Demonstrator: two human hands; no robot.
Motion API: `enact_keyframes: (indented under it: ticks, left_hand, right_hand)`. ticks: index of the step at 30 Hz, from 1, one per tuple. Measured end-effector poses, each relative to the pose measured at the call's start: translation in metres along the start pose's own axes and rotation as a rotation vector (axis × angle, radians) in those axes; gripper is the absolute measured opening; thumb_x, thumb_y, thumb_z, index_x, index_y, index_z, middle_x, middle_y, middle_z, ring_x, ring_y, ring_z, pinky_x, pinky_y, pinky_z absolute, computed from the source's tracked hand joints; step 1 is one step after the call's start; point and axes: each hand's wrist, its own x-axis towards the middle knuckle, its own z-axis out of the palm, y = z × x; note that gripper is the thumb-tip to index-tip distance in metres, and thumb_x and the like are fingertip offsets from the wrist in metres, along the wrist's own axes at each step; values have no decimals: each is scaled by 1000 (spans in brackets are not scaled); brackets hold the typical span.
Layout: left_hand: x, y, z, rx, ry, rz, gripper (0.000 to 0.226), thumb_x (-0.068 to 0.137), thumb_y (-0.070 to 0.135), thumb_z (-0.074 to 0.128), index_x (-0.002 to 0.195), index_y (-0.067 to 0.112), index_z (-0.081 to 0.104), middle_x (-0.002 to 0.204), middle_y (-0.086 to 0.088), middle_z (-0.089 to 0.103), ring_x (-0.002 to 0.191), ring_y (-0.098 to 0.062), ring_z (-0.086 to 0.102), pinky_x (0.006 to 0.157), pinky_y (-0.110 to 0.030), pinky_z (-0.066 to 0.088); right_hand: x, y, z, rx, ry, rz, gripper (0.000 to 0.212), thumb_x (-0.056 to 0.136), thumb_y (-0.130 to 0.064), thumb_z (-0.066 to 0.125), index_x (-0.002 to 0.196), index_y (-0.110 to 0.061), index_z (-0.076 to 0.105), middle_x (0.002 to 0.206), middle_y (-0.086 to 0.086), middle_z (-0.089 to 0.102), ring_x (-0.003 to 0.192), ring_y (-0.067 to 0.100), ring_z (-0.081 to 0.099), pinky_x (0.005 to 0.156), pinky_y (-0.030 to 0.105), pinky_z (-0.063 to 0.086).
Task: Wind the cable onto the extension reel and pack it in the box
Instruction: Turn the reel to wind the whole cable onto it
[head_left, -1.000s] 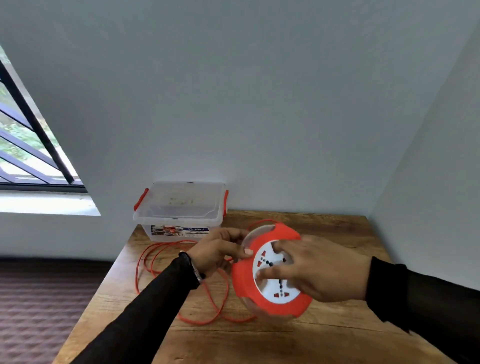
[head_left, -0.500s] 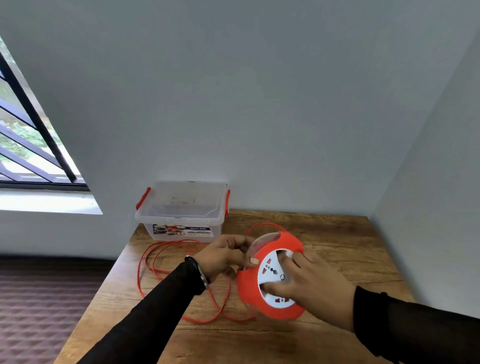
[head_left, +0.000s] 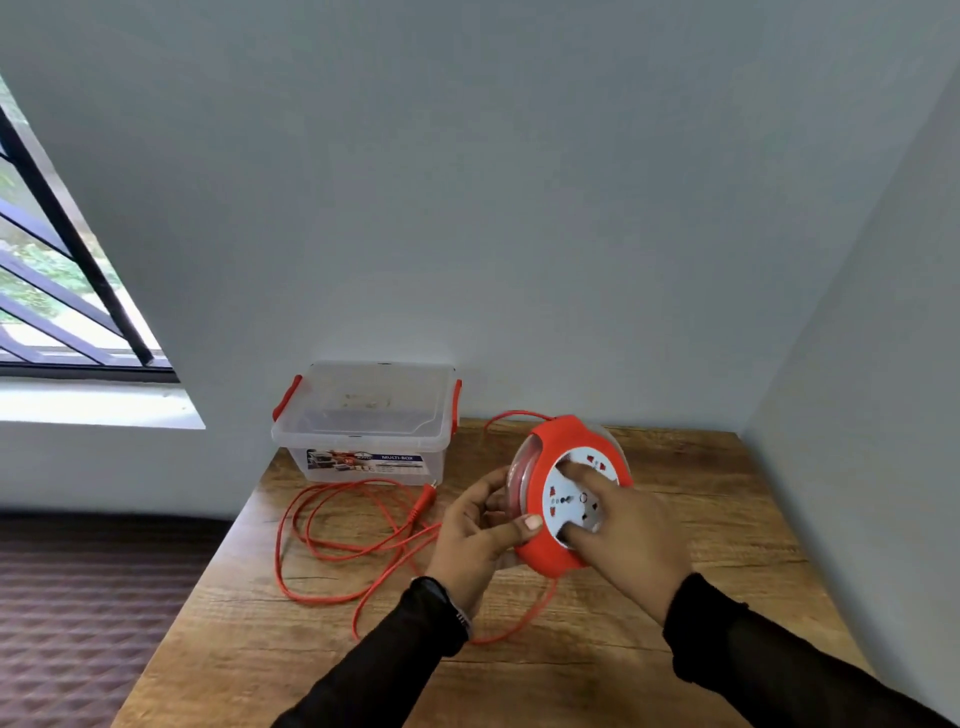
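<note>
I hold a round red extension reel (head_left: 545, 558) with a white socket face upright above the wooden table (head_left: 701, 519). My left hand (head_left: 475, 540) grips its left rim, thumb on the red edge. My right hand (head_left: 631, 540) rests on the white face, fingers spread on it. Some cable is wound inside the clear drum. The red cable (head_left: 332, 545) lies in loose loops on the table to the left, its plug (head_left: 422, 501) near the box. The clear plastic box (head_left: 363, 421) with red clips stands at the back left, lid on.
The table sits in a corner: a wall behind, another wall on the right. Its left edge drops to a dark patterned floor (head_left: 78, 597). A barred window (head_left: 52, 291) is on the far left.
The reel has turned under my right hand, whose fingers shifted across the white face. The cable loops on the table have shifted, and the plug end now shows near the box.
</note>
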Motion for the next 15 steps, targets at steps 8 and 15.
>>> enact_keyframes:
  ticks: [8, 15]
  left_hand:
    - [-5, -12, 18, -10, 98, 134, 50, 75, -11, 70, 109, 25, 63, 90, -4, 74, 87, -22, 71, 76, -39, 60]
    - [-5, -15, 14, -29, 73, 118, 48, 77, -9, 69, 114, 18, 60, 93, -5, 74, 89, -23, 71, 80, -45, 59]
  right_hand:
    - [12, -22, -7, 1082, -187, 674, 60, 79, -44, 70, 133, -28, 48, 98, 5, 69, 51, 7, 55, 34, 16, 33]
    - [15, -30, -16, 1286, -319, 876, 28, 84, -31, 65, 104, -12, 57, 65, 5, 64, 39, 11, 49, 37, 21, 29]
